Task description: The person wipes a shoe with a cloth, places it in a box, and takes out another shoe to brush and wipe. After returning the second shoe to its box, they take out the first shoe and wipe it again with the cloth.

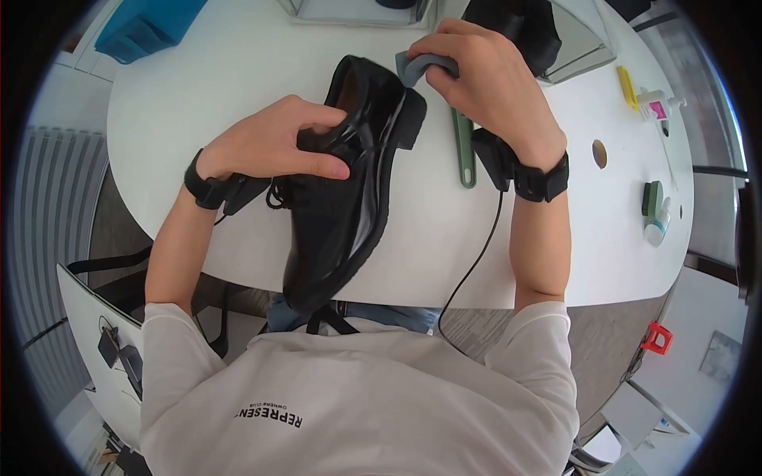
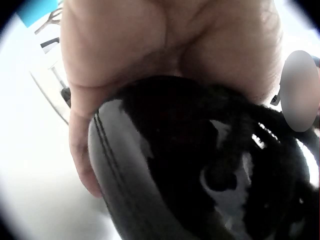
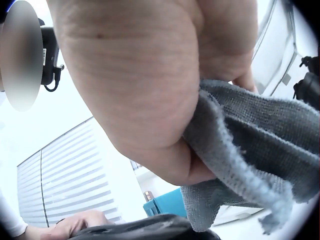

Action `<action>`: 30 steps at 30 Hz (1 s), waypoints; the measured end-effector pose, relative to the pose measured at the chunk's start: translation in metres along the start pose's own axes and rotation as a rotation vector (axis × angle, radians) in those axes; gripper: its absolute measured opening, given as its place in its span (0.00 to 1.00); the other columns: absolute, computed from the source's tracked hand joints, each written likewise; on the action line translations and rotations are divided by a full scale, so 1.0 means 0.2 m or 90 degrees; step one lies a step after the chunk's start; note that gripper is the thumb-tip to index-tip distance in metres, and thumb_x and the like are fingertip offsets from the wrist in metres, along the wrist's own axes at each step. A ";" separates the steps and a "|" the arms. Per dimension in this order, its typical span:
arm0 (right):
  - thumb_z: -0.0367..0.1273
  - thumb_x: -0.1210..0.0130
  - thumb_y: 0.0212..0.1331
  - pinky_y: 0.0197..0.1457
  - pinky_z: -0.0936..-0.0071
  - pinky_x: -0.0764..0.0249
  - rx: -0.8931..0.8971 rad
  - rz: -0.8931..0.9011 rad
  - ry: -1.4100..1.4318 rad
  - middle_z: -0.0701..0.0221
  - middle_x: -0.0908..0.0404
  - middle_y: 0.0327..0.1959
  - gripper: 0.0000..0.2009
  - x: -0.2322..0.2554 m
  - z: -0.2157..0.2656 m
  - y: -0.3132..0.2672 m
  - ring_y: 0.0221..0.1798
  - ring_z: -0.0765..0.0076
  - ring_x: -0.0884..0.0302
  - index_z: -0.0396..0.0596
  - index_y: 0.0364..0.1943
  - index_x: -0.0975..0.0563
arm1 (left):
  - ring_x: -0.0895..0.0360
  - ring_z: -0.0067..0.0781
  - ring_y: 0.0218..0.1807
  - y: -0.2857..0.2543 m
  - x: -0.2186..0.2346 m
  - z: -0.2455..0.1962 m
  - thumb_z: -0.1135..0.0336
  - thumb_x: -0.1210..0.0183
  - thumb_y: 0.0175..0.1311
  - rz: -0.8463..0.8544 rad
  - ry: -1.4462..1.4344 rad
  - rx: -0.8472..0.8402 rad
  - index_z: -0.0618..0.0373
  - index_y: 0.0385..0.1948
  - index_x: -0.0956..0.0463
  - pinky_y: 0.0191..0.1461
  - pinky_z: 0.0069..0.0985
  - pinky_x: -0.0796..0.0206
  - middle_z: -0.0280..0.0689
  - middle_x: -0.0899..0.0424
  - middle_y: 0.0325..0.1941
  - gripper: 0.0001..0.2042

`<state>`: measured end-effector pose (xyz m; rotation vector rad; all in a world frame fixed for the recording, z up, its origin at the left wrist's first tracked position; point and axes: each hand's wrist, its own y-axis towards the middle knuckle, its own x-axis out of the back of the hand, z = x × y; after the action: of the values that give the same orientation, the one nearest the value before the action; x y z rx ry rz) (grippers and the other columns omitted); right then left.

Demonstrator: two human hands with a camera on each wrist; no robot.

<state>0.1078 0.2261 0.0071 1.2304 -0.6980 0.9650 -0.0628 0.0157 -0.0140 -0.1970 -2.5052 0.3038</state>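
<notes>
A glossy black lace-up shoe (image 1: 341, 206) is held on its side above the table's near edge, toe toward the person, sole facing right. The left hand (image 1: 278, 139) grips it around the opening and tongue, thumb over the upper; in the left wrist view the shoe (image 2: 135, 165) fills the space below the palm (image 2: 170, 45). At the heel, the right hand (image 1: 488, 79) pinches a folded grey cloth (image 1: 413, 69). The right wrist view shows the cloth (image 3: 270, 125) bunched between thumb and fingers of that hand (image 3: 135, 75).
A green handle (image 1: 465, 151) lies on the white table (image 1: 429, 238) below the right hand. Behind that hand is a black item (image 1: 540, 40) by a clear box. Bottles (image 1: 654, 232), a green brush (image 1: 652, 197) and a yellow item (image 1: 627, 87) are at right; a blue container (image 1: 147, 32) is upper left.
</notes>
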 end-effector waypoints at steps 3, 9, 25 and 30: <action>0.24 0.46 0.46 0.35 0.65 0.27 -0.001 -0.107 0.007 0.64 0.23 0.28 0.09 0.06 0.02 0.00 0.29 0.54 0.24 0.44 0.33 0.18 | 0.29 0.34 0.31 -0.04 0.07 -0.15 0.57 0.31 0.50 -0.050 0.072 -0.099 0.63 0.26 0.27 0.34 0.28 0.43 0.38 0.27 0.23 0.18; 0.25 0.43 0.48 0.39 0.64 0.25 -0.115 -0.145 0.121 0.58 0.22 0.32 0.12 0.30 0.18 0.04 0.34 0.59 0.20 0.40 0.39 0.19 | 0.26 0.40 0.39 -0.13 0.19 -0.30 0.69 0.33 0.44 -0.247 0.483 -0.218 0.61 0.25 0.24 0.73 0.45 0.50 0.38 0.24 0.27 0.10; 0.21 0.46 0.44 0.26 0.71 0.31 0.075 -0.264 0.261 0.68 0.26 0.27 0.10 0.14 0.27 0.03 0.24 0.61 0.28 0.46 0.33 0.21 | 0.22 0.41 0.42 -0.06 0.17 -0.15 0.90 0.43 0.40 -0.339 0.280 -0.318 0.67 0.26 0.25 0.39 0.28 0.28 0.42 0.21 0.33 0.11; 0.21 0.46 0.44 0.30 0.70 0.29 0.029 -0.327 0.307 0.67 0.25 0.28 0.10 0.07 0.30 0.06 0.28 0.60 0.26 0.46 0.33 0.21 | 0.24 0.51 0.45 -0.02 0.12 -0.19 0.92 0.51 0.36 -0.297 0.123 -0.329 0.70 0.29 0.27 0.42 0.33 0.30 0.47 0.21 0.37 0.14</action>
<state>0.1066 0.1718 0.0376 1.0814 0.0262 0.7981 -0.0610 0.0241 0.0305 0.1519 -2.3013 -0.5299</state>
